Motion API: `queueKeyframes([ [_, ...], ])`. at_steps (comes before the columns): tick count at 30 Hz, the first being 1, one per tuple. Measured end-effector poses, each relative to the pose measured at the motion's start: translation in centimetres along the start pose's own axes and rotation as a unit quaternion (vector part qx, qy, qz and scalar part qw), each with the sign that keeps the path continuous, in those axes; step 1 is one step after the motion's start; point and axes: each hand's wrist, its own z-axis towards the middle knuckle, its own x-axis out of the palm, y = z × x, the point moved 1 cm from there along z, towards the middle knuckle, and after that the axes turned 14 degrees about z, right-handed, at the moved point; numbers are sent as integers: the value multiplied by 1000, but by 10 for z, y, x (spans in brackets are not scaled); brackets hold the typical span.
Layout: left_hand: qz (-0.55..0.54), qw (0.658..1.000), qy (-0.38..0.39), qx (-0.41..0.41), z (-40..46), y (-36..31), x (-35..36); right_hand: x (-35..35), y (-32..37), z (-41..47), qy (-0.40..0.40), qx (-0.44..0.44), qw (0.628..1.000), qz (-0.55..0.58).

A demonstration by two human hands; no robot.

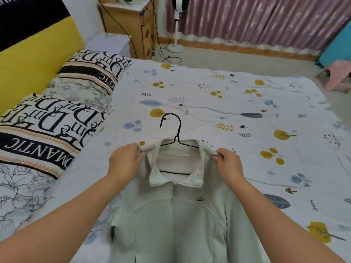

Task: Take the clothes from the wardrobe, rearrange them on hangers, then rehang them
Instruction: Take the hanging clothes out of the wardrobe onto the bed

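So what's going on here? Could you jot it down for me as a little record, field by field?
place: a bed with a leaf-print sheet, pillows on its left side
garment: pale zip-up jacket lying face up on the sheet, zip closed, collar folded open
hanger: black wire hanger inside the neck opening, hook pointing away from the person
left hand: left hand pinches the jacket's shoulder fabric
right hand: right hand pinches the other shoulder
background: standing fan, curtains, pink stool

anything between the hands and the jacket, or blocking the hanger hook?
No. Left hand and right hand already pinch the jacket shoulders. The hanger hook lies bare on the bed sheet. Wardrobe not in view.
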Motion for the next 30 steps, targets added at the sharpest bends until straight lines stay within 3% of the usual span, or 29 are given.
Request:
queueKeyframes([
  [4,46,998,48,-24,3,-12,84,42,-48,52,26,11,1000,-5],
  [8,119,977,177,12,-8,-24,179,84,-102,90,50,40,998,-11],
  [11,120,964,237,32,-10,-30,234,108,-134,111,85,37,993,-77],
  [14,119,956,267,22,-6,-30,268,124,-161,112,50,-22,983,-174],
  [17,112,953,281,14,-3,-29,288,147,-182,78,28,-49,967,-248],
  [21,104,952,289,11,-2,-29,298,169,-220,39,205,6,924,-324],
  [30,126,923,361,34,5,-33,242,141,-174,57,318,21,875,-365],
])
